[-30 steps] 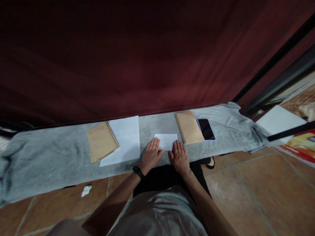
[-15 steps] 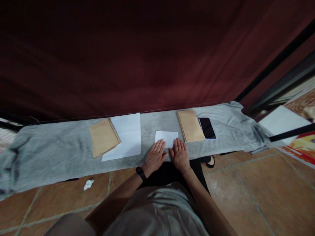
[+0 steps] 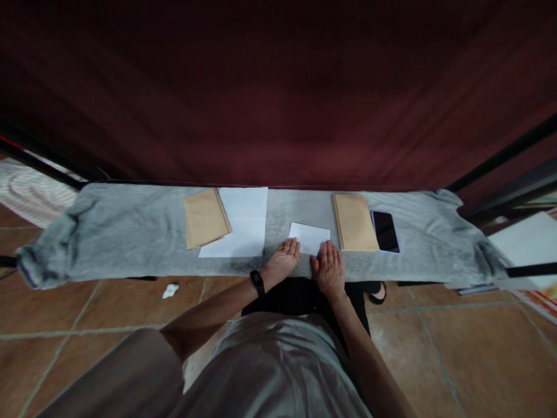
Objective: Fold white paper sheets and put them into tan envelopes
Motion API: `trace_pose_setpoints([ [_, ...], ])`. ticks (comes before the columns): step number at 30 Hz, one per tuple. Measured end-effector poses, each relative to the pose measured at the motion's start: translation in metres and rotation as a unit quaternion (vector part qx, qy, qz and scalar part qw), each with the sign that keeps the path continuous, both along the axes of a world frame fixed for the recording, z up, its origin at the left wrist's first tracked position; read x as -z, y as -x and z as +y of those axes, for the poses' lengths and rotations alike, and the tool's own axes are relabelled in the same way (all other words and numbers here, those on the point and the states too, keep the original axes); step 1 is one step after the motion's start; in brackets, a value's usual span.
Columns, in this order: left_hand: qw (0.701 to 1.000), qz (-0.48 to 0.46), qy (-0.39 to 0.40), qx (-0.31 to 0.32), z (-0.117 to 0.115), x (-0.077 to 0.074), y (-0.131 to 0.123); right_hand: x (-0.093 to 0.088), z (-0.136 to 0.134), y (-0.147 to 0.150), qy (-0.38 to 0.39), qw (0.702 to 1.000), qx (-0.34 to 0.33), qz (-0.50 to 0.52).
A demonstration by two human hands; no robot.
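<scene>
A small white piece of paper (image 3: 310, 237), perhaps folded, lies flat on the grey cloth in front of me. At its left edge rests my left hand (image 3: 282, 259), fingers stretched out and a black band on the wrist. My right hand (image 3: 329, 271) lies flat with fingers extended, its tips touching the paper's lower right corner. Left of my hands is a larger white sheet (image 3: 248, 232), partly under a stack of brown envelopes (image 3: 205, 220). A second brown stack (image 3: 357, 223) sits to the right, against a dark-screened phone (image 3: 385, 231).
The long narrow surface is covered by a grey cloth (image 3: 130, 232). Behind it hangs a dark red curtain (image 3: 278, 104). Dark metal bars (image 3: 505, 152) frame the sides. A crumpled white scrap (image 3: 170, 290) lies on the tiled floor (image 3: 143, 313).
The view has shifted and levelled. The small paper now lies tilted, its right side nearer me. My left hand has turned more sideways along its left edge; the right hand stays by the right corner.
</scene>
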State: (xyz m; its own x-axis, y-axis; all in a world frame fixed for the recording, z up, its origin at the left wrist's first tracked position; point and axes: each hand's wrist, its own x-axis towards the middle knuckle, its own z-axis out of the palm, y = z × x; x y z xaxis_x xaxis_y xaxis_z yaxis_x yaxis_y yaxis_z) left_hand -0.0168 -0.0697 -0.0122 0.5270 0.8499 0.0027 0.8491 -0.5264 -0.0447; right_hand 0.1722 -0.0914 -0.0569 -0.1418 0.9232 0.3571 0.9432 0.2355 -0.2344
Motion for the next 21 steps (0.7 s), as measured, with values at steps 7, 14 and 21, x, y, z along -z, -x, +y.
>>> trace_pose_setpoints([
  [7, 0.999, 0.007, 0.023, 0.036, 0.011, -0.007, 0.005, 0.001, -0.001, 0.000, -0.003, 1.000, 0.003, 0.004],
  [14, 0.999, 0.005, 0.016, 0.027, 0.016, -0.015, 0.003, 0.000, -0.001, 0.001, -0.014, 0.999, -0.001, 0.034],
  [21, 0.978, -0.208, -0.005, 0.026, 0.012, -0.038, 0.013, -0.023, 0.006, -0.017, 0.015, 0.982, -0.064, 0.175],
])
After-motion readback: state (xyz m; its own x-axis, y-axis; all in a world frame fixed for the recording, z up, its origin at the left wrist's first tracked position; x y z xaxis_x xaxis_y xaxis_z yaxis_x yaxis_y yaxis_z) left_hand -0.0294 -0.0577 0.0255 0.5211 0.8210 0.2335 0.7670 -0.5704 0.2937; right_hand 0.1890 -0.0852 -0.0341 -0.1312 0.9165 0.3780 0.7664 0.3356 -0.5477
